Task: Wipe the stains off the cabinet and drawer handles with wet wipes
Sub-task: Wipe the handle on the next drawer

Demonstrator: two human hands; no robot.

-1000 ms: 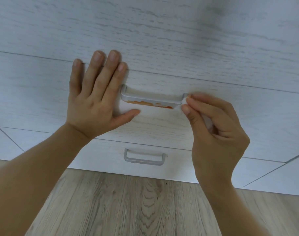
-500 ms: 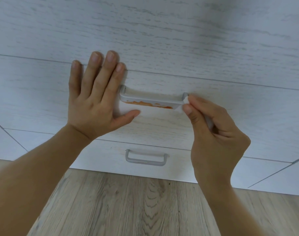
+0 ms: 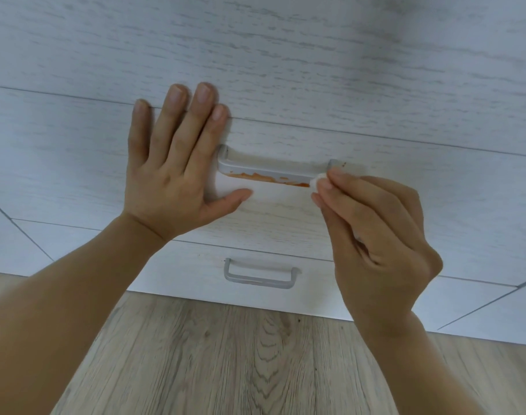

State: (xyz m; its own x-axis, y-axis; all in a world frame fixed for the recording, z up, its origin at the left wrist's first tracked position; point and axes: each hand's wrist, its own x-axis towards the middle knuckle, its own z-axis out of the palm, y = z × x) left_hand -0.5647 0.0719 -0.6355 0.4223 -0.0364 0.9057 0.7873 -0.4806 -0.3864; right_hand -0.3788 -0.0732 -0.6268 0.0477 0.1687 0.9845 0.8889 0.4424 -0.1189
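One long pass toward 9 o'clock suits: right hand (image 3: 375, 235) fingers (image 3: 324, 184) pinching the wet wipe (image 3: 315, 179) along the stained handle (image 3: 270, 172), flat left hand (image 3: 172, 175) bracing the drawer front (image 3: 285, 223).

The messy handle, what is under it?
An orange stain runs along the underside of the upper handle. Below it lies white drawer front. The right hand, pinching a wet wipe, covers the handle's right end, so any stain there is hidden.
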